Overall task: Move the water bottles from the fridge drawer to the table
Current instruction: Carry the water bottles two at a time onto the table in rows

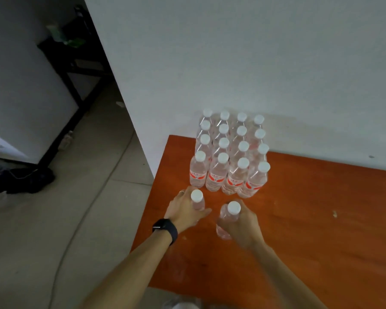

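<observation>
— What lies lowest in the frame, nearest the lens?
— The person's two bare forearms, reaching up from the bottom edge. A dark watch (pixel 165 228) bands the left wrist.
— And the hands?
— Just left of centre, the left hand (pixel 183 210) is wrapped round the left bottle (pixel 197 200), white-capped, with a ring (pixel 181 192) on one finger. Beside it the right hand (pixel 243 226) grips the right bottle (pixel 228 216), fingers curled round its clear body. Both bottles are upright at the near-left part of the orange table (pixel 321 219); whether their bases touch it cannot be told.
— The other bottles?
— A block of sixteen (pixel 230 157), four rows of four, stands on the table just above the hands, with the pale wall (pixel 232 63) behind its far row.
— And the left of the frame?
— Grey floor (pixel 87 197), a black heap (pixel 25 179) on it at mid-left, a black frame (pixel 76 74), and a white appliance (pixel 20 97) at the upper left.
</observation>
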`<state>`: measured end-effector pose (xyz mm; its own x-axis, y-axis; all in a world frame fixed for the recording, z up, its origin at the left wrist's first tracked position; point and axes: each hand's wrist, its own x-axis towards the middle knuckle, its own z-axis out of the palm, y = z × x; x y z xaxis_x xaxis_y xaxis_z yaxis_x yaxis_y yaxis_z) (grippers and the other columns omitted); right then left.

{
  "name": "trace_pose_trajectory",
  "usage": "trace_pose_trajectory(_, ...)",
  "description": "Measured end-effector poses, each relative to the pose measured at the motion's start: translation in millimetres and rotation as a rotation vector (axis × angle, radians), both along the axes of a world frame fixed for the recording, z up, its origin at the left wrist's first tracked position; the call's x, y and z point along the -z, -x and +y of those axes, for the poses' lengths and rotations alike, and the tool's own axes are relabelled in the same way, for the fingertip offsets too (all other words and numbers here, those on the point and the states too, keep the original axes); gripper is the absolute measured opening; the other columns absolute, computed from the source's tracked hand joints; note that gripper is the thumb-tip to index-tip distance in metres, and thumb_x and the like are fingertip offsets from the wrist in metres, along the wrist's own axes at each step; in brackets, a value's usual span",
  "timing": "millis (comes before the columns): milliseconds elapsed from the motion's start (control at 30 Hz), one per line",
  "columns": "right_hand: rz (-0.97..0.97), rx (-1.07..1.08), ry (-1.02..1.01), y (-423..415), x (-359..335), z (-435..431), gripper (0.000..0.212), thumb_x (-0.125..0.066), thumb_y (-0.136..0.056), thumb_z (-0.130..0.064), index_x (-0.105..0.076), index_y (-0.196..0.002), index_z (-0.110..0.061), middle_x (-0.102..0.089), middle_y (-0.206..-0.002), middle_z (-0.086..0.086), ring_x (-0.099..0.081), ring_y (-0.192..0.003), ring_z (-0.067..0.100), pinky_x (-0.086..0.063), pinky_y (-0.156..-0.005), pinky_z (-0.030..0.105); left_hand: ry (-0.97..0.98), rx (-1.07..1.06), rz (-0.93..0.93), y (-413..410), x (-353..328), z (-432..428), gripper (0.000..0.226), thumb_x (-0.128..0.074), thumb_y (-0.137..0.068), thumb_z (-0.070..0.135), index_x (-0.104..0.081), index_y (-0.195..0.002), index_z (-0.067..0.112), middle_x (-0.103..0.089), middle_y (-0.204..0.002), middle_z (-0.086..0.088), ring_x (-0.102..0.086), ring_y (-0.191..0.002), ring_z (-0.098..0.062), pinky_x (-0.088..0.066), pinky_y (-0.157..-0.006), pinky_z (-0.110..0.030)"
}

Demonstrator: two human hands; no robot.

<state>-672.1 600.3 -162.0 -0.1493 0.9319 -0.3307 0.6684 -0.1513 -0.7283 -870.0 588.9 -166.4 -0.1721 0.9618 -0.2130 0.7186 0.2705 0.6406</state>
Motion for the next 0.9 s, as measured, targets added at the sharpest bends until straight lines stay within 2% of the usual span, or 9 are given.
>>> trace_pose_trajectory(133,0.035,0.035,-0.083,18.3,-8.5,21.9,0.046,-0.084,-0.079,-0.026,-0.049,-0.107,-0.036,-0.063,-0.088,-0.021,-0.065,-0.081,-0.011,-0.047,-0.055,0.007,-0.027,0.042,-0.036,8.3,2.0,31.9,0.061,-0.079,-0.077,0.055,-0.048,-0.122,0.03,-0.067,-0.113,0.006,-0.064,-0.105,-0.017,-0.055,-0.085,-0.031)
trace_pose_trajectory(200,0.071,0.072,-0.124,24.3,-10.7,26.4,0.05,-0.085,-0.079,-0.023,-0.048,-0.109,-0.036,-0.059,-0.087,-0.025,-0.06,-0.082,-0.02,-0.046,-0.054,0.005,-0.042,0.074,-0.041,10.4,4.0,40.1,0.064,-0.08,-0.076,0.055,-0.048,-0.125,0.03,-0.066,-0.117,0.005,-0.063,-0.109,-0.017,-0.053,-0.085,-0.03)
trace_pose_trajectory(367,0.108,0.104,-0.155,25.6,-0.5,31.2,0.056,-0.083,-0.077,-0.039,-0.045,-0.117,-0.045,-0.059,-0.11,-0.025,-0.062,-0.104,0.003,-0.055,-0.083,0.025,0.008,0.106,-0.121,22.7,12.0,50.5,0.072,-0.081,-0.074,0.055,-0.043,-0.131,0.033,-0.06,-0.127,0.005,-0.058,-0.117,-0.017,-0.051,-0.093,-0.032)
trace_pose_trajectory(433,0.095,0.105,-0.17,23.2,0.7,32.8,0.057,-0.084,-0.077,-0.035,-0.043,-0.117,-0.043,-0.052,-0.112,-0.028,-0.058,-0.108,0.006,-0.053,-0.087,0.025,0.025,0.132,-0.109,31.5,13.6,52.6,0.072,-0.081,-0.074,0.055,-0.042,-0.132,0.034,-0.058,-0.128,0.005,-0.06,-0.117,-0.017,-0.055,-0.094,-0.036)
trace_pose_trajectory(467,0.083,0.111,-0.184,21.1,1.9,32.9,0.059,-0.084,-0.077,-0.035,-0.043,-0.119,-0.04,-0.049,-0.117,-0.027,-0.055,-0.113,0.007,-0.051,-0.089,0.025,0.025,0.154,-0.09,35.7,13.3,52.1,0.072,-0.08,-0.075,0.053,-0.042,-0.133,0.035,-0.056,-0.131,0.005,-0.059,-0.118,-0.017,-0.054,-0.092,-0.032)
trace_pose_trajectory(567,0.056,0.151,-0.162,16.9,7.5,30.0,0.086,-0.082,-0.073,-0.054,-0.034,-0.14,-0.031,-0.045,-0.14,-0.013,-0.048,-0.124,0.011,-0.051,-0.095,0.034,0.039,0.155,-0.046,45.6,12.4,48.3,0.081,-0.081,-0.075,0.054,-0.035,-0.139,0.04,-0.044,-0.14,0.005,-0.054,-0.12,-0.017,-0.047,-0.087,-0.027)
trace_pose_trajectory(667,-0.093,0.14,0.013,16.1,12.1,26.6,0.095,-0.064,-0.072,-0.079,-0.028,-0.144,-0.028,-0.057,-0.135,-0.003,-0.066,-0.105,0.015,-0.06,-0.082,0.037,0.104,0.081,-0.142,47.9,18.9,45.7,0.088,-0.081,-0.073,0.058,-0.031,-0.143,0.037,-0.054,-0.139,0.006,-0.057,-0.124,-0.019,-0.048,-0.094,-0.034)
trace_pose_trajectory(767,-0.07,0.132,0.11,23.9,16.0,22.0,0.09,-0.056,-0.084,-0.073,-0.029,-0.149,-0.018,-0.064,-0.13,0.002,-0.071,-0.071,0.007,-0.057,-0.056,0.022,0.178,0.091,-0.196,45.2,22.9,46.4,0.076,-0.077,-0.084,0.045,-0.035,-0.146,0.031,-0.061,-0.136,0.006,-0.059,-0.125,-0.021,-0.047,-0.095,-0.029)
trace_pose_trajectory(900,0.02,0.15,0.082,33.3,13.9,26.5,0.083,-0.053,-0.088,-0.07,-0.031,-0.152,-0.022,-0.063,-0.135,0.0,-0.069,-0.078,0.005,-0.056,-0.062,0.02,0.173,0.099,-0.184,42.6,23.1,52.0,0.071,-0.074,-0.089,0.039,-0.036,-0.149,0.031,-0.061,-0.138,0.003,-0.059,-0.126,-0.023,-0.05,-0.102,-0.041)
